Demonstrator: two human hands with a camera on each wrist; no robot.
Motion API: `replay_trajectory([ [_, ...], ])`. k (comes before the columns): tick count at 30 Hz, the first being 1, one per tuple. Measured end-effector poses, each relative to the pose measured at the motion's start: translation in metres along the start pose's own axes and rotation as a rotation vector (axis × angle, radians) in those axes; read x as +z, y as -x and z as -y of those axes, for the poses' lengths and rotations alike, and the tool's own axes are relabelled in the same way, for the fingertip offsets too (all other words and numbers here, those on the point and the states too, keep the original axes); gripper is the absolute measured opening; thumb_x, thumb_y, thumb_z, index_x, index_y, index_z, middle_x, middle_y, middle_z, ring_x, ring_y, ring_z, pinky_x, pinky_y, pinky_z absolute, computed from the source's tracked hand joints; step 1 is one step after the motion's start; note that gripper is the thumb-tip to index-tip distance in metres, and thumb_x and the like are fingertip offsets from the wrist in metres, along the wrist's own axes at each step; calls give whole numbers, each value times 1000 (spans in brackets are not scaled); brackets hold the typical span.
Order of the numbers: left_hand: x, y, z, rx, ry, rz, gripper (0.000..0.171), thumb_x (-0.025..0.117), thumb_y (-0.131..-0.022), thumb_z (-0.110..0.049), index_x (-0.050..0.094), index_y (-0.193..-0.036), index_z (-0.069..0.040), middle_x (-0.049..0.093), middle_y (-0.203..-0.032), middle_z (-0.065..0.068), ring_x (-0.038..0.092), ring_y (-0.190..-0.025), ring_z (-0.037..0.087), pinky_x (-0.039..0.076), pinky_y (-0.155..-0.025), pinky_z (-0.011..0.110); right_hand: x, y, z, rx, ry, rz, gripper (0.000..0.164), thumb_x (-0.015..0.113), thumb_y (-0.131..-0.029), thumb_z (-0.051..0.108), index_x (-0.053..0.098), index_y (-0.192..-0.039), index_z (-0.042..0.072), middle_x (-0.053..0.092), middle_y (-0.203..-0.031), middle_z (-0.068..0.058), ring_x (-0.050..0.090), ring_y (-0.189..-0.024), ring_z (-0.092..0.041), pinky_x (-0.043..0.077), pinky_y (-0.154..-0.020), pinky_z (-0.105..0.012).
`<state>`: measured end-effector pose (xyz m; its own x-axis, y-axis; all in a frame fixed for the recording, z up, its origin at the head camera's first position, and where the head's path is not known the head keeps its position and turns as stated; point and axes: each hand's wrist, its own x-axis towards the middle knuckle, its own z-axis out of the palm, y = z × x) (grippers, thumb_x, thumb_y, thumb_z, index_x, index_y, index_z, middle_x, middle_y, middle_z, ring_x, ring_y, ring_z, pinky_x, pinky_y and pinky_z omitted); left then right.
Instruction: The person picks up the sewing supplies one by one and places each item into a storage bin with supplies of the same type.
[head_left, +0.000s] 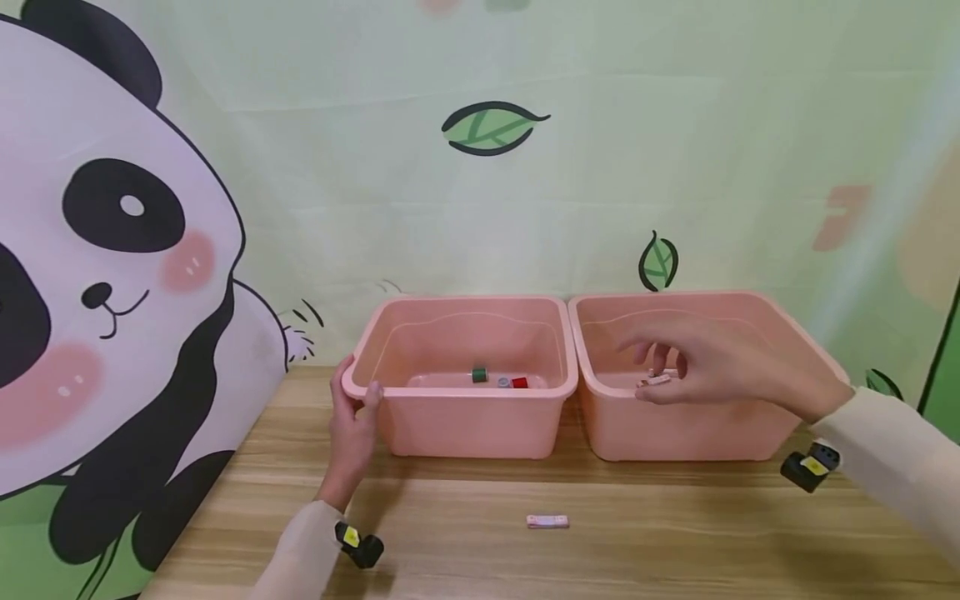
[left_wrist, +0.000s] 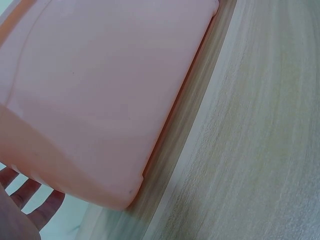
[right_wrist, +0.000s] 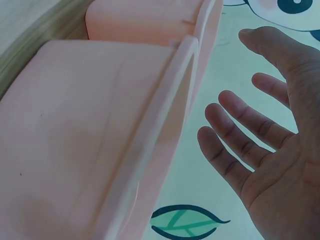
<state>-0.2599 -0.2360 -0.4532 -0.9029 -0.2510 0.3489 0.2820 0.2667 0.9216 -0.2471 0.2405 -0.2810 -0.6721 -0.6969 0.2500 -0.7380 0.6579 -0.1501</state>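
Note:
My left hand grips the front left corner of the left pink bin, its thumb at the rim and fingers along the outer side. Inside that bin lie a green spool-like piece, a small grey piece and a red one. Over the front of the right pink bin hovers my right hand, fingers loosely bent and apart; the right wrist view shows its palm holding nothing. Small pale pink pieces lie in the right bin, partly hidden by this hand.
A small pink-and-white strip lies on the wooden table in front of the bins. The bins stand side by side, nearly touching. Behind them hangs a pale green backdrop printed with a panda and leaves.

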Motion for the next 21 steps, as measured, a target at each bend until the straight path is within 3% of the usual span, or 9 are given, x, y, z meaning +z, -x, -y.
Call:
replay_trajectory([
  [4, 0, 0, 1, -4, -7, -2, 62, 53, -106, -45, 22, -160, -38, 44, -154, 3, 50, -125, 22, 47, -104, 42, 2, -2, 7, -84, 116, -67, 23, 74, -89, 43, 58, -103, 52, 57, -93, 32, 54, -80, 7, 49, -71, -23],
  [7, 0, 0, 1, -7, -12, -3, 62, 52, -106, -47, 22, -159, -39, 44, -154, 2, 50, -125, 22, 46, -106, 47, 7, -4, 13, -143, 119, -96, 24, 72, -87, 35, 56, -94, 50, 53, -84, 30, 51, -75, 7, 46, -66, -21],
  [11, 0, 0, 1, -7, -22, -8, 61, 52, -106, -47, 22, -159, -39, 44, -154, 2, 50, -124, 22, 47, -104, 46, 20, -6, 19, -172, -89, -41, 26, 77, -87, 23, 67, -109, 32, 62, -92, 20, 59, -80, -1, 53, -68, -23],
  [14, 0, -1, 2, -6, -22, -11, 61, 52, -106, -47, 23, -159, -40, 44, -153, 2, 50, -124, 22, 48, -103, 45, 31, -8, 24, -163, -243, 13, 40, 81, -86, 17, 68, -124, 19, 68, -103, 11, 65, -85, -8, 58, -68, -27],
  [17, 0, -1, 1, -7, -16, -8, 61, 52, -106, -48, 23, -158, -41, 43, -154, 1, 49, -125, 22, 48, -104, 47, 42, -9, 28, -149, -321, 59, 46, 82, -85, 14, 66, -128, 18, 69, -106, 8, 66, -87, -13, 60, -68, -29],
  [21, 0, 0, -1, -8, -7, -2, 60, 52, -106, -48, 23, -158, -41, 42, -155, 0, 49, -126, 22, 47, -106, 49, 55, -9, 34, -124, -315, 104, 47, 81, -86, 18, 65, -130, 23, 66, -106, 12, 64, -91, -13, 60, -73, -29],
])
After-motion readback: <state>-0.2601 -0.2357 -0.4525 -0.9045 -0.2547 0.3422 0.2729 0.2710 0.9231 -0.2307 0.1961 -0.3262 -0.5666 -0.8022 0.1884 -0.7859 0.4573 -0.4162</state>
